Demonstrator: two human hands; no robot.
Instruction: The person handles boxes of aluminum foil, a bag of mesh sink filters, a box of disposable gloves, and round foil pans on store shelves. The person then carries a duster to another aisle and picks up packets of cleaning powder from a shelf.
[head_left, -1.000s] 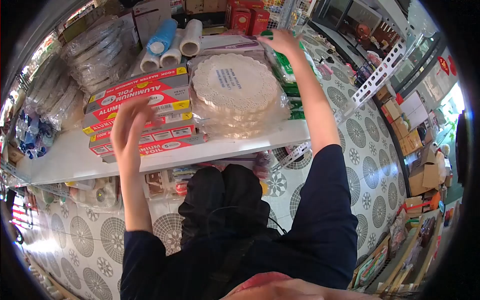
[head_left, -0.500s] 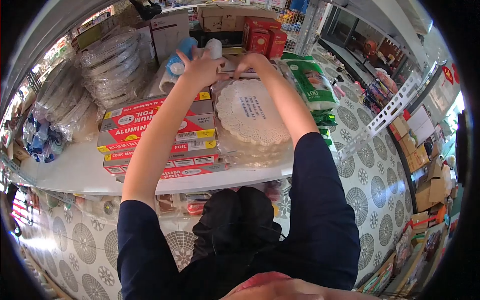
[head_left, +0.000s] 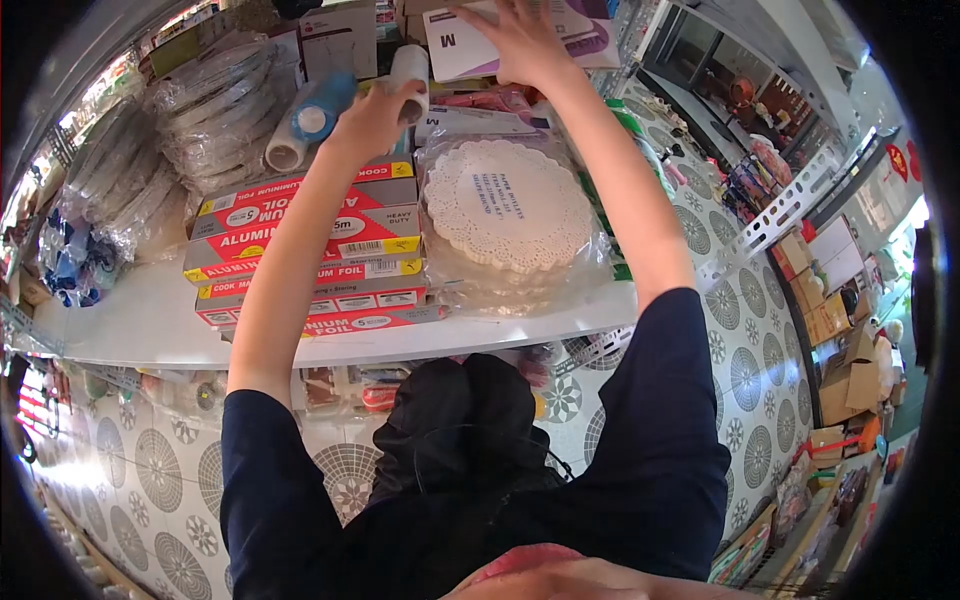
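Observation:
My right hand [head_left: 527,45] grips a white-and-purple box marked M [head_left: 455,50] at the back of the shelf, fingers spread across its face. My left hand [head_left: 368,122] is closed at the white roll [head_left: 411,65], its fingertips against the roll's side. Just left of that hand lies a blue-labelled roll [head_left: 312,120], partly hidden. Below the hands are a bagged stack of round paper doilies [head_left: 510,205] and stacked aluminium foil boxes [head_left: 345,240]. Another white box marked M [head_left: 470,122] lies behind the doilies, mostly covered.
Plastic-wrapped stacks of round foil trays [head_left: 220,110] stand at the shelf's left. A perforated metal upright [head_left: 790,215] rises on the right, beside patterned floor tiles. Cardboard boxes [head_left: 828,318] sit further right. The white shelf's front edge [head_left: 150,350] is near my body.
My right hand has moved up and back, and the white-and-purple box now shows raised under it. My left hand has moved down and left; the blue-labelled roll has shifted left.

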